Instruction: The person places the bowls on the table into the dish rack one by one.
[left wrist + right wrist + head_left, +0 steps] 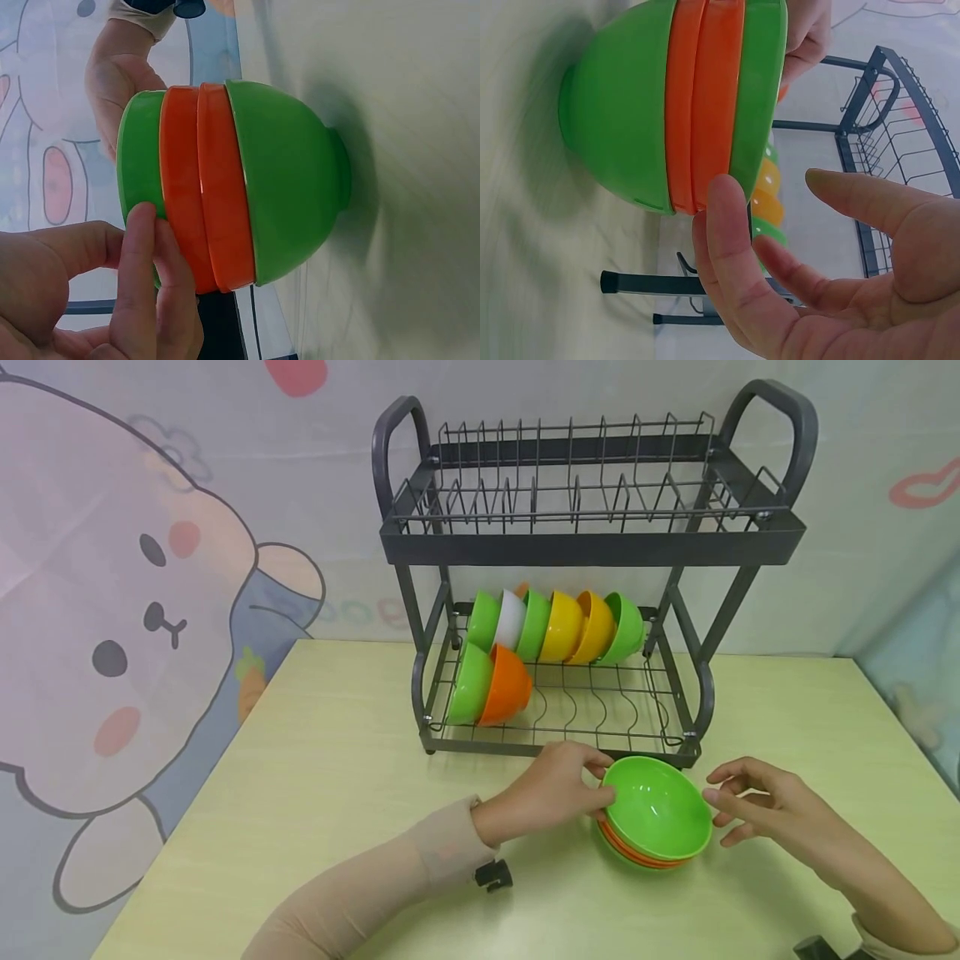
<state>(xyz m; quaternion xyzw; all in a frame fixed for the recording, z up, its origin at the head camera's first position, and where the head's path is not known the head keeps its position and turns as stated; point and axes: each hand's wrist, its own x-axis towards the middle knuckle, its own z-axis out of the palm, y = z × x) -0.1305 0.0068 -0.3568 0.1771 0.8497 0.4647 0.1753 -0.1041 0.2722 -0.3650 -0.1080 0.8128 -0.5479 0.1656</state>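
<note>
A nested stack of bowls stands on the table in front of the rack. Its top is a green bowl (658,808), with two orange bowls (217,187) below and another green bowl (289,180) at the bottom. My left hand (555,789) pinches the left rim of the top green bowl, thumb at the inside and fingers (139,247) along the outer wall. On the stack's other side, my right hand (780,814) is held with fingers loosely spread and thumb apart. In the right wrist view its fingertips (724,202) are right at the stack's rims.
Behind the stack stands a dark two-tier dish rack (592,550). Its lower tier holds a back row of green, white and yellow bowls (562,627), plus a green bowl (471,685) and an orange bowl (507,685) at front left. A cartoon-printed cloth (330,485) hangs behind the table (300,760).
</note>
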